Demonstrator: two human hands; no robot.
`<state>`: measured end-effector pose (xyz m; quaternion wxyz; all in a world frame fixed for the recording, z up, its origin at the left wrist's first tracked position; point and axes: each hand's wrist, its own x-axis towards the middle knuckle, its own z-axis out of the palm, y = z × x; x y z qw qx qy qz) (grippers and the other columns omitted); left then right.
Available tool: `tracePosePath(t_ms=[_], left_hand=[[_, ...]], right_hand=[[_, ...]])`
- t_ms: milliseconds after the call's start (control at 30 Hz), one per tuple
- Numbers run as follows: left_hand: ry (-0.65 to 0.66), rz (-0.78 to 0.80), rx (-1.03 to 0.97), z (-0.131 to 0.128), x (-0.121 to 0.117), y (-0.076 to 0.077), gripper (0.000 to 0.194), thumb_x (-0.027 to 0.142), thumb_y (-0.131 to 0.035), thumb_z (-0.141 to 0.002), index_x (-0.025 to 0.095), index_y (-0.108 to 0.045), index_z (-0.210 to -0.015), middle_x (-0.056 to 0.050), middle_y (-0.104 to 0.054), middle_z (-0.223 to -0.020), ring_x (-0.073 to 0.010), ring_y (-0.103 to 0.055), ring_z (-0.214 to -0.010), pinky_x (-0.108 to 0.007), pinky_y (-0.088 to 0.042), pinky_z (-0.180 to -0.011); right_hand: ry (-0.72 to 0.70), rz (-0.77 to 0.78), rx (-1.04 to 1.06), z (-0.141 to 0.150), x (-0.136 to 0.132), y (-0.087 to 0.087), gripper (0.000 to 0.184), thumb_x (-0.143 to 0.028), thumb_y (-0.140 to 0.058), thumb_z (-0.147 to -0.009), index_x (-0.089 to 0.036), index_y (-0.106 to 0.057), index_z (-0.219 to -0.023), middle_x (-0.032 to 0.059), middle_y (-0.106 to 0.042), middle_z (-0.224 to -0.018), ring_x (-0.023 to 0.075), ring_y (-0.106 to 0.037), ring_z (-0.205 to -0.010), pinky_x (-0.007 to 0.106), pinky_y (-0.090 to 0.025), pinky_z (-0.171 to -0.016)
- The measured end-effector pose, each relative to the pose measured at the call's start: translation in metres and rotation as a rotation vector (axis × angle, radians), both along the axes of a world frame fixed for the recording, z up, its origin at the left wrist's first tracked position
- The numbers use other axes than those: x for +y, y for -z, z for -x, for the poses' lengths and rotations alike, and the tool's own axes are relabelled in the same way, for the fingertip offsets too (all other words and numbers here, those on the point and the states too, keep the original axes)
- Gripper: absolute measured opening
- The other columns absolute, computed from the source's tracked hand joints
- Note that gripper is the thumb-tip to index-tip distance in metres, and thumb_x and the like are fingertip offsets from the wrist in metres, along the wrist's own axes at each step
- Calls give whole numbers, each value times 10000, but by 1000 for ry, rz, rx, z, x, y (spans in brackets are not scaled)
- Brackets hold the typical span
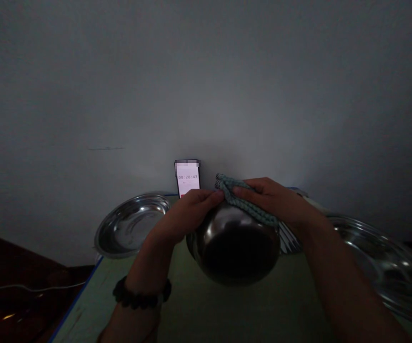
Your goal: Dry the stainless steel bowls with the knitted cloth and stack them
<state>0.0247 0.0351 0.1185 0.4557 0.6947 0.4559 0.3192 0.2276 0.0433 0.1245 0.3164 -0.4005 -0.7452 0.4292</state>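
A shiny metal bowl (239,247) is tilted over the table, its rounded underside facing me. My left hand (195,209) grips the bowl at its upper left edge, thumb on the near side and the other fingers partly hidden behind. Pressed against the bowl's upper right side is a grey-green knitted cloth (246,200), bunched under my right hand (268,195). That hand is closed on the cloth, with its fingertips reaching toward the top edge.
A wide metal basin (130,228) stands at the back left of the green table (184,305). Another metal basin (387,267) is at the right, beside several thin striped pieces (288,238). A phone showing a timer (188,178) leans against the wall (206,85).
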Motion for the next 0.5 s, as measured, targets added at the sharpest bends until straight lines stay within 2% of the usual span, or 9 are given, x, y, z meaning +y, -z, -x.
tracePosePath(t_ms=[67, 133, 233, 300, 400, 500], left_hand=[[0, 22, -111, 0, 2, 3, 357, 472, -547, -840, 156, -683, -744, -35, -686, -708, -141, -588, -653, -270, -456, -655], [-83, 49, -257, 0, 4, 4, 349, 454, -579, -831, 153, -668, -680, -19, -657, -621, -113, -553, -560, -236, -435, -573], [-375, 73, -593, -1, 9, 1, 345, 417, -587, -844, 157, -645, -624, -3, -629, -555, -95, -532, -490, -211, -420, -506], [-507, 47, -838, 0, 11, -5, 336, 395, -519, -898, 158, -677, -720, -15, -676, -640, -109, -597, -569, -213, -469, -568], [-509, -11, -1020, 4, 9, -17, 361, 370, -416, -952, 162, -699, -869, -32, -722, -802, -136, -658, -746, -242, -511, -728], [-515, -52, -967, 6, 2, -26, 325, 361, -468, -931, 163, -699, -816, -27, -712, -774, -144, -650, -734, -250, -508, -739]], right_hand=[[31, -2, 60, 0, 1, 1, 352, -526, -573, -825, -202, -699, -880, 11, -678, -789, 151, -591, -702, 267, -461, -625], [96, -5, 189, -2, 5, 4, 350, -529, -589, -812, -202, -696, -881, 4, -677, -775, 151, -594, -692, 267, -464, -624], [307, -70, 456, -8, 14, 9, 330, -536, -610, -792, -216, -685, -816, -19, -663, -718, 141, -580, -640, 261, -457, -599], [452, -143, 583, -10, 20, 10, 326, -544, -598, -796, -226, -669, -781, -27, -650, -691, 139, -571, -622, 258, -451, -578], [634, -267, 658, -11, 20, 5, 340, -542, -526, -846, -229, -652, -804, -7, -654, -753, 161, -607, -728, 270, -475, -629], [865, -475, 661, -6, 11, -2, 344, -507, -457, -898, -220, -635, -832, 21, -649, -853, 179, -604, -883, 268, -478, -740]])
